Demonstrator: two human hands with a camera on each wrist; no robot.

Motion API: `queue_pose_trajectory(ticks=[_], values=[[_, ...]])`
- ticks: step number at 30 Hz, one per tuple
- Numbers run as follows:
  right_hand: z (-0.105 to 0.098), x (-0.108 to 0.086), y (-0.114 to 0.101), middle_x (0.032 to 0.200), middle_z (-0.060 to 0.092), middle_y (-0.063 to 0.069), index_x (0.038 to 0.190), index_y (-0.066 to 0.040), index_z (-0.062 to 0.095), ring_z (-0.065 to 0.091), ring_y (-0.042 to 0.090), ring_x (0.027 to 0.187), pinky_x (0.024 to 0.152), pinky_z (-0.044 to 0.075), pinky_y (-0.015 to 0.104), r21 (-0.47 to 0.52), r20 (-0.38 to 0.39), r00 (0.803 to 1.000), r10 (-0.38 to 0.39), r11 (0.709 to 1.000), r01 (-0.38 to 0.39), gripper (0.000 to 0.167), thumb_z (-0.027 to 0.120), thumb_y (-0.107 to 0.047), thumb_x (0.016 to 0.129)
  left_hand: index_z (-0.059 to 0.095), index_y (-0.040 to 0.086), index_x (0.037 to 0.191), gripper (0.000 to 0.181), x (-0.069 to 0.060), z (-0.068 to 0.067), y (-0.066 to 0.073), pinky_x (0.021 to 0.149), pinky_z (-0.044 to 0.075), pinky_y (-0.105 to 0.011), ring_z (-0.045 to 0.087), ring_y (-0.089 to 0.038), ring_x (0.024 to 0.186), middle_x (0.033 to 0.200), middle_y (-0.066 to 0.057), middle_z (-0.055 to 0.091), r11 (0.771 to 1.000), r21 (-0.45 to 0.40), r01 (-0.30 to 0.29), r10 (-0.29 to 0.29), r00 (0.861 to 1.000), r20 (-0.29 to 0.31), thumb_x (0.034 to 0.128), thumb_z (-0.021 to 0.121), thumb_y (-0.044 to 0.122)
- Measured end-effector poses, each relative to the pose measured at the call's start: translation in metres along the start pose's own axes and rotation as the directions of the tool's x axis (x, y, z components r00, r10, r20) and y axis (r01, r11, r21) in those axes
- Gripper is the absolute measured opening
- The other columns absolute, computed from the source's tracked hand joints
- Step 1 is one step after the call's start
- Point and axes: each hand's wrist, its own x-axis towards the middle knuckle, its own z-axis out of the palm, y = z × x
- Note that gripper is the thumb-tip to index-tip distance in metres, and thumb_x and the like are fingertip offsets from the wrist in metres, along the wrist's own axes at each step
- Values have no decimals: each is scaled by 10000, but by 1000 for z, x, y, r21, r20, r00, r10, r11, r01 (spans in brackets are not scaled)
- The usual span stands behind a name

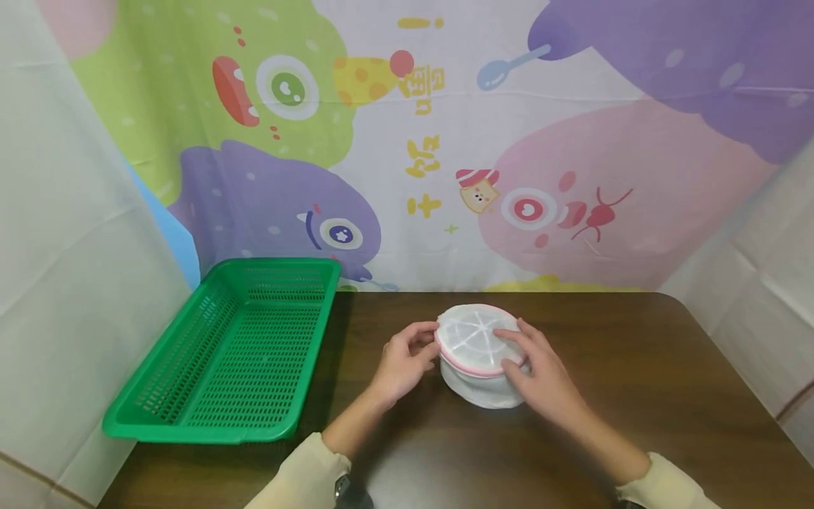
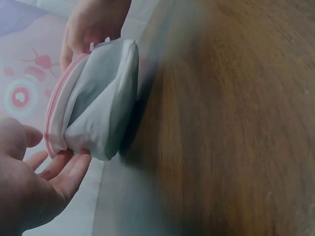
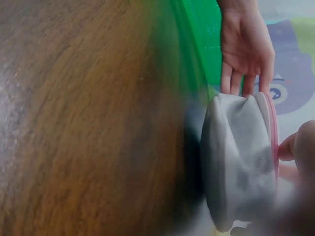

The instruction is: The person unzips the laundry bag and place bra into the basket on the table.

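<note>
A round white mesh laundry bag with a pink zip around its top edge stands upright on the brown table. At its left side, my left hand touches the wall with extended fingertips; the left wrist view shows the thumb held apart from the bag. Over on the right, my right hand holds the rim, one finger lying on the see-through lid and the thumb at the zip edge. In the right wrist view a fingertip meets the pink zip. The far fingers of that hand are partly hidden.
A green perforated plastic basket stands on the left of the table. Behind the table hangs a cloth printed with cartoon monsters. Pale cloth also hangs on both sides.
</note>
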Motion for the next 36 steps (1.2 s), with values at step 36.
queue_pose_trajectory(ticks=[36], values=[[6, -1, -5, 1748, 458, 312, 1445, -155, 744, 272, 691, 1652, 1240, 248, 929, -44, 10, 1000, 6, 999, -6, 444, 689, -52, 1016, 753, -17, 1313, 272, -4, -4, 2, 824, 702, -336, 843, -310, 964, 1104, -256, 831, 997, 82, 3, -3, 1000, -4, 1055, 741, 70]])
